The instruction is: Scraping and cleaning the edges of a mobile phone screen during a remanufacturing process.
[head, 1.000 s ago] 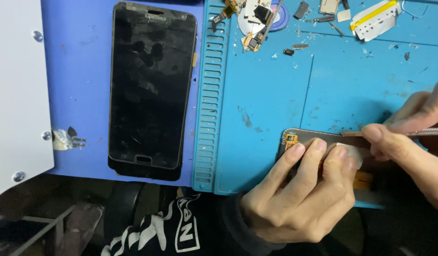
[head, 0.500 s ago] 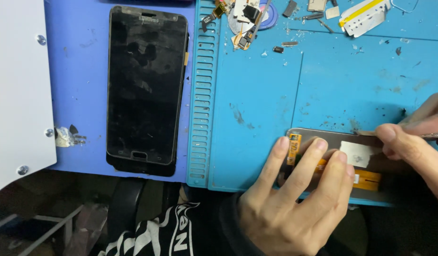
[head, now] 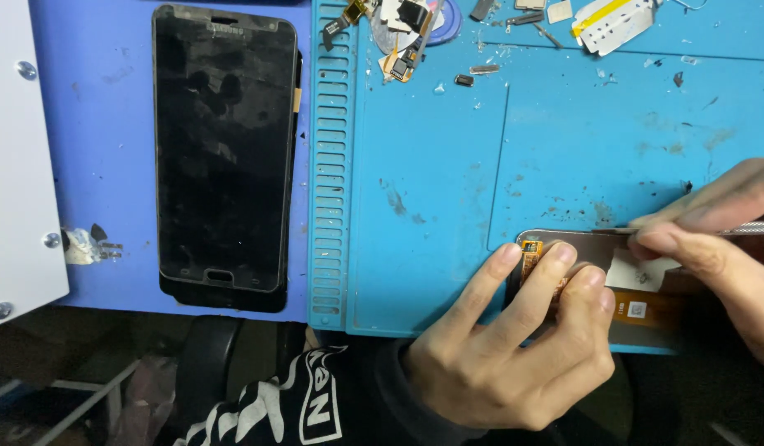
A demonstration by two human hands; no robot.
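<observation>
Right hand (head: 712, 227) pinches a thin metal tool (head: 758, 226), fingers closed on it, tip at the top edge of a brown display panel (head: 592, 248). Left hand (head: 514, 339) presses three fingertips (head: 507, 252) flat on the panel's left end, holding nothing. Panel lies at 4 o'clock on the teal repair mat (head: 431, 165), orange flex cable (head: 646, 307) along its lower side. Black phone (head: 225, 157) at 10 o'clock on the blue pad. Loose small parts (head: 406, 33) at 12.

View drifted: black phone (head: 225, 157) and loose parts (head: 406, 33) sit further left in frame than before. More of the brown panel (head: 580, 248) exposed; white sticker (head: 638, 271) and orange flex (head: 654, 307) now clearer.
</observation>
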